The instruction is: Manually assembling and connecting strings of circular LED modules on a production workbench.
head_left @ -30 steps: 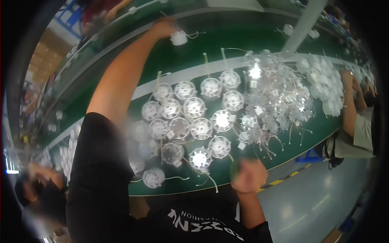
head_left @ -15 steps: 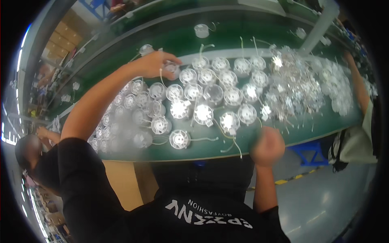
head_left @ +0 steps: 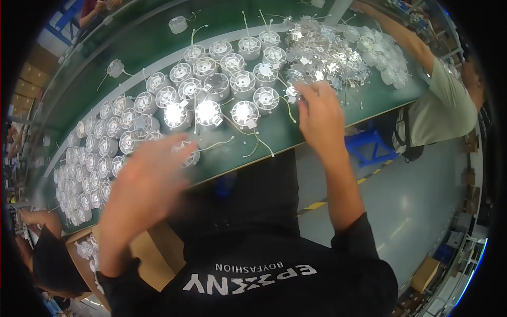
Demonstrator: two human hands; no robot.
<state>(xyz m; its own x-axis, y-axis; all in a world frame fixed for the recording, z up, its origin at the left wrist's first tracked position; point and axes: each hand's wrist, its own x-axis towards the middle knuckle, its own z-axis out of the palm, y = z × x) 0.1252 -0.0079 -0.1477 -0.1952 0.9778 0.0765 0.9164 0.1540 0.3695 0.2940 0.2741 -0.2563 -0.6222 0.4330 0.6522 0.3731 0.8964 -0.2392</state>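
Note:
My right hand (head_left: 321, 116) is at the table's front edge, thumb and fingertips pinched on a small silvery plate (head_left: 292, 94) with a pale wire. Most of that plate is hidden or too small to make out. Over the near rows my left hand (head_left: 150, 177) is smeared by motion, its fingers beside a clear round housing (head_left: 189, 155) with a wire running right. Rows of such round housings (head_left: 203, 67) cover the green table; a few carry shiny silver plates (head_left: 208, 112) on top.
A heap of silver plates with wires (head_left: 327, 53) lies at the far right, beside a pile of clear round covers (head_left: 383, 55). A co-worker's arm (head_left: 406, 37) reaches in there. A cardboard box (head_left: 158, 253) stands below the table edge. A blue stool (head_left: 369, 148) is at right.
My left hand has come from the far row back toward the near rows. The right hand has moved up over the table to a silvery plate. The view has shifted, showing more table at left.

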